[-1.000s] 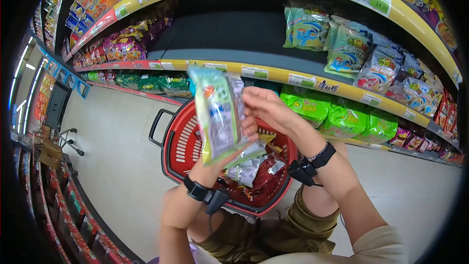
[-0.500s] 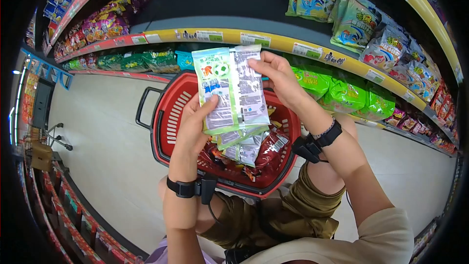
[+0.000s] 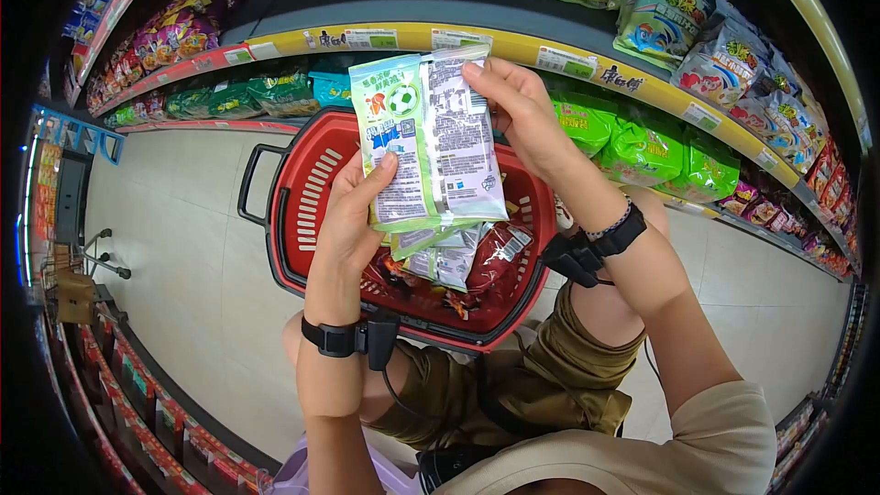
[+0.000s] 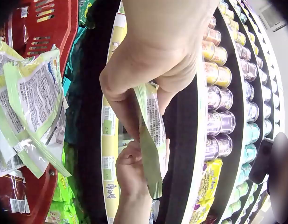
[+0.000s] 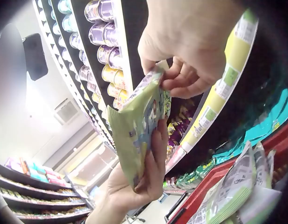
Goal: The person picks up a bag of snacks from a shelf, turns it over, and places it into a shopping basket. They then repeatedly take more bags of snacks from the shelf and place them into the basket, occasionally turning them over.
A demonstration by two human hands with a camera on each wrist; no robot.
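Observation:
Both hands hold a green and white snack packet (image 3: 431, 142), printed side up, over a red shopping basket (image 3: 302, 261). My left hand (image 3: 353, 202) grips its left edge, the thumb lying on the front and the fingers behind. At the top right corner my right hand (image 3: 521, 115) pinches it between thumb and fingers. From the right wrist the packet (image 5: 144, 123) appears plump, with a crimped green end. Similar packets (image 4: 34, 93) lie in the basket, beside dark red packets (image 3: 500, 257).
Ahead runs a shelf with a yellow price strip (image 3: 412, 37). Pony-print packets (image 3: 665, 23) stand on it at the right, purple packets (image 3: 197, 32) at the left. Bright green packs (image 3: 646, 151) fill the level below. Bent knees in brown shorts (image 3: 577, 348) flank the basket.
The packet has turned from a slant to face me flat. My left hand has come onto its left edge, while the right holds the upper right corner. The head view has shifted slightly.

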